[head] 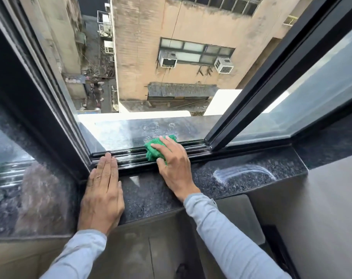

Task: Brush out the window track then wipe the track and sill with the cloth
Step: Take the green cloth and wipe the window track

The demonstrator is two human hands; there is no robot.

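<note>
Only right hand (174,168) on cloth (154,151), no lettering

Green cloth (154,151) bunched across black track (131,156); speckled sill (241,174) streaked.

Daylight comes in through an open window with a black frame (40,93). Outside, far below, stands a stained tan building (191,23) with two air conditioners (195,63) under a row of frosted panes, a tin awning (181,90) beneath them, and a narrow alley (98,77) at the left. A glass pane (316,85) angles off at the right above a plain grey wall (322,214).
</note>
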